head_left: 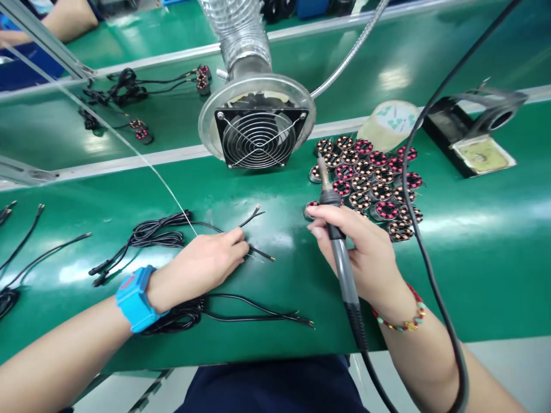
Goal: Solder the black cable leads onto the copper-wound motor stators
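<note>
My right hand [361, 252] is closed round a grey soldering iron [338, 241], held like a pen with its tip pointing up and away toward the fan. My left hand [206, 261], with a blue wrist strap [135, 298], rests on the green mat with its fingers pinched on a thin black wire [258, 252] with a stripped end. A thin strand of solder wire [142, 158] runs down from the upper left to that hand. A black wire bundle [155, 235] lies just left of it. Another wire set [258, 314] lies near the table edge.
A fume extractor fan [258, 137] on a ribbed duct stands at the back centre. Several wound motor stators [374, 180] are clustered right of it, beside a tape roll [390, 123] and an iron stand [471, 137]. More wired stators [140, 131] lie beyond; another person's arm [64, 20] shows top left.
</note>
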Demonstrator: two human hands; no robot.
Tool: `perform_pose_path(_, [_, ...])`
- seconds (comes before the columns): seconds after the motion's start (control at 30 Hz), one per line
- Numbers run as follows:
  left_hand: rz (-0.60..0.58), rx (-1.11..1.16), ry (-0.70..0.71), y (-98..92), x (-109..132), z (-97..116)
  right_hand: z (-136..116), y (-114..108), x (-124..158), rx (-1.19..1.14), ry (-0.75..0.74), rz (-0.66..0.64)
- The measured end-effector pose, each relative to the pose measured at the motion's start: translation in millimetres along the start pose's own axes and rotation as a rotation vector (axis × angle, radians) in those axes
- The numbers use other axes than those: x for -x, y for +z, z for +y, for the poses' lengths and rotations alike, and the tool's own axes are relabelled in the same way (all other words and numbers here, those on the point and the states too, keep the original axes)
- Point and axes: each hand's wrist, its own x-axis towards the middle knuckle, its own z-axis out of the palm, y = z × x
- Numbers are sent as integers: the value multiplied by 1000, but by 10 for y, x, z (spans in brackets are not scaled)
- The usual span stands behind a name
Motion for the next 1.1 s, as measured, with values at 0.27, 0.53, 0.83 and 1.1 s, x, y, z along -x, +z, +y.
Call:
perform_pose_path(0.27, [5,106,-123,-102,-181,-91,31,-115,-3,2,44,92])
perform_pose_path(0.53, [104,132,-308,-150,-324,-238,234,-157,-1,190,89,-53])
perform_pose_path(0.83, [-60,416,112,-62,-284,-44,169,38,-13,445,100,-228])
perform_pose_path(1.1, [29,649,28,-15,-305,-77,8,231,60,88,7,-281])
